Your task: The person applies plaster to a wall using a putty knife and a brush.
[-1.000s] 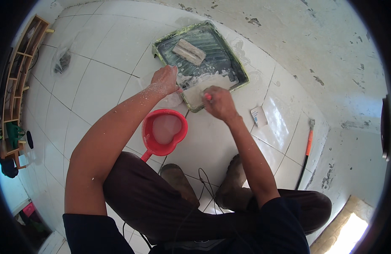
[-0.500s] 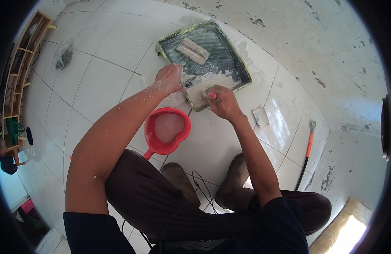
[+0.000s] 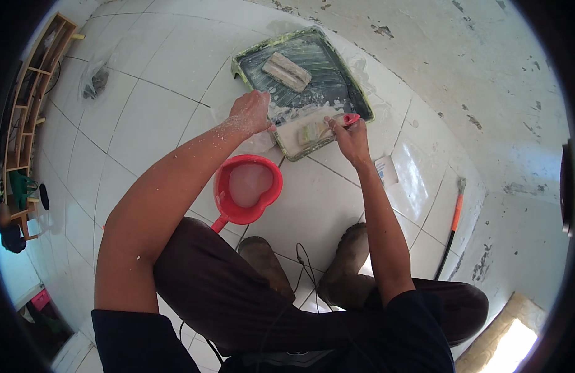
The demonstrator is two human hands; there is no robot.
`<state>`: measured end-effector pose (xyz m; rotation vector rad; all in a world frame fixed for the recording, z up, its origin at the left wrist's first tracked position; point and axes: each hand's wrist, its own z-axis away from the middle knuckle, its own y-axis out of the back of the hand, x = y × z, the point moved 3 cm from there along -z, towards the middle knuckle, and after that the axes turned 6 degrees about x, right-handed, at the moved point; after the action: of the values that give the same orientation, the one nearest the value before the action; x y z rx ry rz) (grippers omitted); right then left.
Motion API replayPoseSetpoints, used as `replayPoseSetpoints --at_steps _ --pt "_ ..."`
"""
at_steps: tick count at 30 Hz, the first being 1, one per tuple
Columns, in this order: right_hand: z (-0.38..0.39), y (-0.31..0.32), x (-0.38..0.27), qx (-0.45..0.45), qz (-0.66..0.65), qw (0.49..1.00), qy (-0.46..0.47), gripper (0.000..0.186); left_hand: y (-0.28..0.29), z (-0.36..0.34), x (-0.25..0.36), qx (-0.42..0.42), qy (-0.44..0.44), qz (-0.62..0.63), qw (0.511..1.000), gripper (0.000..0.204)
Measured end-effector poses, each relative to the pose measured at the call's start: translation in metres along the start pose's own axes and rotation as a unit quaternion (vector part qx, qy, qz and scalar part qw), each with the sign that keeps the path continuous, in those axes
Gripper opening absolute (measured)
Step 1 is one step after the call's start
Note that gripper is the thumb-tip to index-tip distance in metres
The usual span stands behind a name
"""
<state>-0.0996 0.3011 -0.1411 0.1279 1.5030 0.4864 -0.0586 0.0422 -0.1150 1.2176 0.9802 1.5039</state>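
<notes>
A paintbrush point(image 3: 312, 133) with a red handle is gripped in my right hand point(image 3: 351, 138). Its pale, blurred head sits in the milky white mix point(image 3: 290, 138) at the near end of a dark paint tray point(image 3: 362, 102). My left hand point(image 3: 252, 113), dusted with white powder, is closed at the tray's left edge; what its fingers hold is hidden. Crumpled clear plastic point(image 3: 257, 145) lies just below that hand. A grey-beige block point(image 3: 287, 71), perhaps a float, lies on the tray's ribbed slope.
A red dipper point(image 3: 222, 214) holding cloudy liquid stands near my left knee. On the right lie a white card point(image 3: 385, 171) and an orange-and-black-handled tool point(image 3: 455, 214) beside the wall. A clear bag point(image 3: 96, 81) and wooden shelf point(image 3: 25, 118) are at left; a cable point(image 3: 305, 264) runs between my boots.
My right hand has moved right and turned, so the brush's red handle now points right and its head shows in the white mix. My left hand has barely moved.
</notes>
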Motion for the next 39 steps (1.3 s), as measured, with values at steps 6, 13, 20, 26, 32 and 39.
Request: replayPoseSetpoints --at_steps 6,13,20,26,32,39 --pt "0.003 -0.015 0.004 -0.009 0.134 0.988 0.071 0.030 0.002 0.001 0.003 -0.017 0.012 0.006 1.000 0.064" --pt "0.003 -0.021 0.009 -0.010 -0.073 0.997 0.004 0.029 0.001 -0.003 0.002 -0.024 0.009 0.001 1.000 0.066" --pt "0.008 -0.019 -0.011 -0.013 0.056 0.995 0.086 0.028 0.000 0.000 -0.001 -0.010 0.011 -0.004 1.000 0.065" --pt "0.014 -0.030 -0.010 -0.020 0.100 0.991 0.082 0.026 0.002 0.002 0.004 -0.013 0.021 0.004 1.000 0.064" --pt "0.007 -0.026 -0.005 -0.003 0.108 0.992 0.072 0.027 0.004 -0.002 0.004 -0.044 0.030 0.002 0.999 0.064" --pt "-0.011 0.014 0.025 0.049 0.078 0.996 -0.012 0.030 0.003 0.000 0.003 -0.012 0.014 0.003 1.000 0.063"
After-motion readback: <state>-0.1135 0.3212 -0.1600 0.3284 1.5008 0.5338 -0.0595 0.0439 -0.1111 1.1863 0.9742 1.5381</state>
